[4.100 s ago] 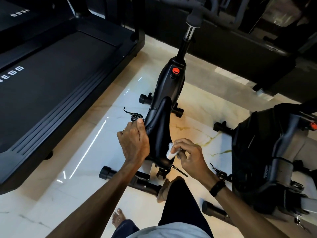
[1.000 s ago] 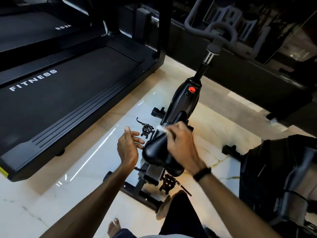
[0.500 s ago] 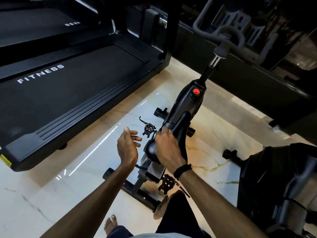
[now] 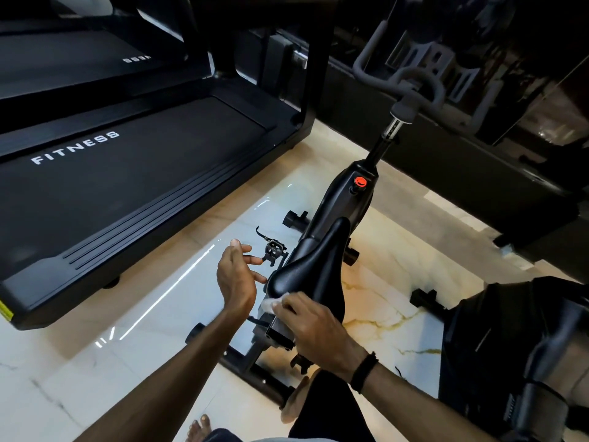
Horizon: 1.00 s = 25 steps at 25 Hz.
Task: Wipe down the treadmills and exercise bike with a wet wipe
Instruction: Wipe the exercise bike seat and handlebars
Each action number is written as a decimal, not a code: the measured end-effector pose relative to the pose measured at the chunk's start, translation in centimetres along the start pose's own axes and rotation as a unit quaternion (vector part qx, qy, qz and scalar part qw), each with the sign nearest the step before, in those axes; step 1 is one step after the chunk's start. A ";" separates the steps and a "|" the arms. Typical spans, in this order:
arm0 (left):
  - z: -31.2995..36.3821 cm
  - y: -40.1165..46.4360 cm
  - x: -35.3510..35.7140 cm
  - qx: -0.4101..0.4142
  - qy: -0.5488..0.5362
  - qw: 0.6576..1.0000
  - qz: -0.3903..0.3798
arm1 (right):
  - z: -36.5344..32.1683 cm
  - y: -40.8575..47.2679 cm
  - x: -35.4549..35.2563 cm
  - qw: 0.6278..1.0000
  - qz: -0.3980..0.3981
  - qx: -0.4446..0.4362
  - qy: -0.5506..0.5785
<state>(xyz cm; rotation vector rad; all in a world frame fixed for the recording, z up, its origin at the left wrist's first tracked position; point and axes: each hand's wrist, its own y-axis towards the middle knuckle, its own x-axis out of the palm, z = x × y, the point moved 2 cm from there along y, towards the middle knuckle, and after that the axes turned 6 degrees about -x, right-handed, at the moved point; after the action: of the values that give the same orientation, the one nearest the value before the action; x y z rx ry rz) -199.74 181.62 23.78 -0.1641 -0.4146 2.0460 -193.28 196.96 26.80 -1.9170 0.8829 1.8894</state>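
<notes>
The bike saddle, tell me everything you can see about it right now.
The saddle is black and smooth with a slight sheen, like moulded vinyl or plastic. It has a narrow nose pointing toward the handlebars and a wide rounded rear nearest the person. It sits level on the exercise bike. The right hand presses a white wet wipe against its rear underside edge. The left hand hovers open beside it, not touching.

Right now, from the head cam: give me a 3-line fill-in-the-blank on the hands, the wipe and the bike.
1. The right hand presses the white wet wipe against the rear of the bike's ____.
2. The left hand holds ____, fingers spread beside the saddle.
3. The word printed on the treadmill belt is ____.

Missing words: saddle; nothing; FITNESS
</notes>
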 end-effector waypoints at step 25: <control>0.0 -1.1 -1.7 0.007 0.035 0.999 0.025 | -0.2 4.0 -1.7 0.992 -0.121 0.007 -0.031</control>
<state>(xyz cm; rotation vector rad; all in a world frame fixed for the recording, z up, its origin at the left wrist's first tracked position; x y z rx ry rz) -197.99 180.59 24.10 -0.2387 -0.3558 2.0862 -195.43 194.13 29.24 -1.8535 0.6111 1.7829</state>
